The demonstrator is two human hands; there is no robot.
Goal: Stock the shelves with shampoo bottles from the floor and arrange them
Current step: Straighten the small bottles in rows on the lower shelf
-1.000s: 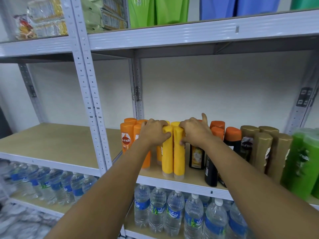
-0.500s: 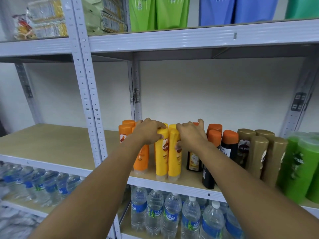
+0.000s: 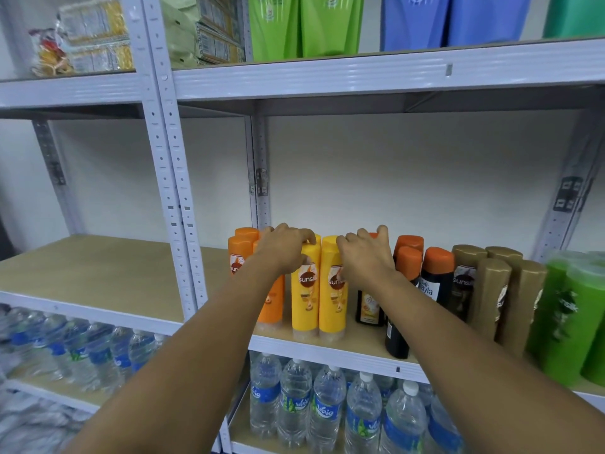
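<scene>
I see two bright yellow shampoo bottles (image 3: 320, 286) with brown and white label print at the middle of the pale wood-toned shelf board (image 3: 98, 273). Left of them stand orange bottles (image 3: 240, 253) with a white and brown logo. To the right are black bottles with orange caps (image 3: 435, 276) and white labels, then matte golden-brown bottles (image 3: 491, 290), then translucent green bottles (image 3: 573, 316) at the far right. The shelf frame (image 3: 163, 158) is pale grey-white with rows of dark holes. On the shelf below, clear water bottles (image 3: 327, 407) carry blue and green labels with white caps. Up top I make out green pouches (image 3: 304, 24), blue pouches (image 3: 451, 18), and yellow-printed clear packs (image 3: 91, 37).
</scene>
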